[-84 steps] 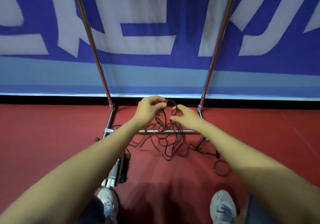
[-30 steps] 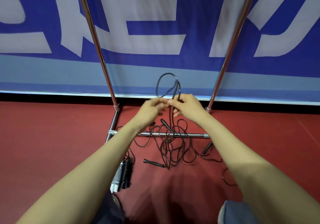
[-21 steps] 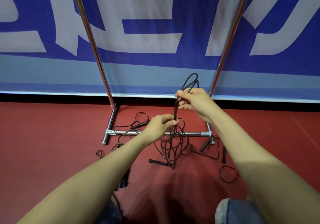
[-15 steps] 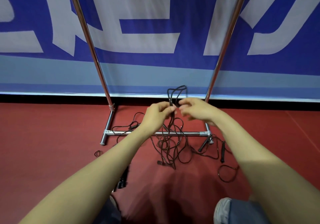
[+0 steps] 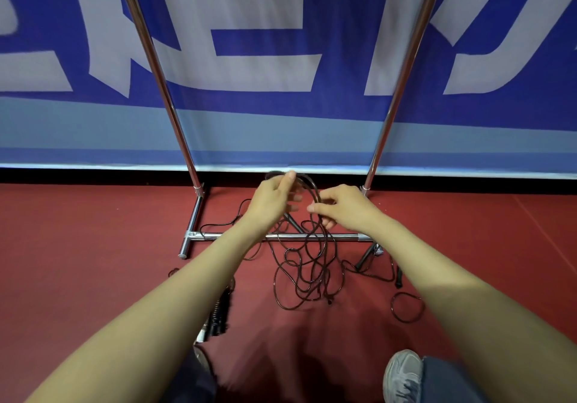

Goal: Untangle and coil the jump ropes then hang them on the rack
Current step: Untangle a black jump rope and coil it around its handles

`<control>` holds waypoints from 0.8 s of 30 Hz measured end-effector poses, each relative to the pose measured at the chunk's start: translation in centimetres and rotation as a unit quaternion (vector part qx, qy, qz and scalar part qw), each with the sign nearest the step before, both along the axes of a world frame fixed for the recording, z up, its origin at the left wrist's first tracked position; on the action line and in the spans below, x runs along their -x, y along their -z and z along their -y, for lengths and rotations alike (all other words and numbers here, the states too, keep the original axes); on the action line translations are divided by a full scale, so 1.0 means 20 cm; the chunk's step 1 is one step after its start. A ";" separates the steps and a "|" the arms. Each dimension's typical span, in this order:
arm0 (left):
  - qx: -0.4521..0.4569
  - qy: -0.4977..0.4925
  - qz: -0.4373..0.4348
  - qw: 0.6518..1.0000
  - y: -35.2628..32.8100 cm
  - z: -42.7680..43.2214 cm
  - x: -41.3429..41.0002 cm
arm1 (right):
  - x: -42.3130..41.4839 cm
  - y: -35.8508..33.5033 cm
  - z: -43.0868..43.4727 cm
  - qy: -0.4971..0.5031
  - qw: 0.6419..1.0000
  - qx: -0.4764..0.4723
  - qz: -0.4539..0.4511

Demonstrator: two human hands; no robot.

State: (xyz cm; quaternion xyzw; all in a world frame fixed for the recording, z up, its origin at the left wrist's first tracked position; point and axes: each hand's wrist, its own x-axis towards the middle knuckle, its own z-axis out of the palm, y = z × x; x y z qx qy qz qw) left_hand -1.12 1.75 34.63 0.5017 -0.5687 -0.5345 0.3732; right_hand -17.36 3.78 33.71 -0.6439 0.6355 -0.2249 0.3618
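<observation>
Ideally, with the left hand curled round the loop and the right hand pinching it alongside, slack is drawn gently from the tangle below the fingers.

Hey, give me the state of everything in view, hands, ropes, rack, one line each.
left hand: holds the top of a lifted rope loop.
right hand: pinches the same loop.
jump ropes: tangled, mostly heaped on the floor.
rack: standing; ropes cross its bottom bar, top out of view.

Red floor, blue-and-white banner, perhaps fabric
</observation>
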 end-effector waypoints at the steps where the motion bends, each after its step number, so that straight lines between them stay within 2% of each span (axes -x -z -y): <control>1: 0.004 0.008 0.046 0.999 0.03 0.00 0.00 | 0.00 0.00 0.00 0.013 1.000 0.005 0.002; 4: 0.005 0.068 0.149 0.986 0.11 -0.04 -0.01 | 0.02 -0.03 0.01 0.045 0.999 0.004 0.022; 8: -0.029 0.163 0.172 0.971 0.18 -0.09 0.02 | 0.01 -0.07 0.01 0.067 0.995 -0.003 0.073; 13: -0.031 0.133 0.120 0.983 0.20 -0.13 0.06 | 0.02 -0.12 0.00 0.109 0.990 0.034 0.086; 19: 0.026 0.064 0.159 0.985 0.22 -0.18 0.11 | 0.02 -0.13 0.01 0.147 0.980 0.051 0.123; 21: 0.046 0.034 0.166 0.984 0.20 -0.17 0.10 | 0.03 -0.11 0.03 0.174 0.981 0.046 0.075; 24: 0.056 -0.009 0.148 0.987 0.15 -0.13 0.07 | 0.08 -0.09 0.06 0.187 0.977 -0.016 -0.105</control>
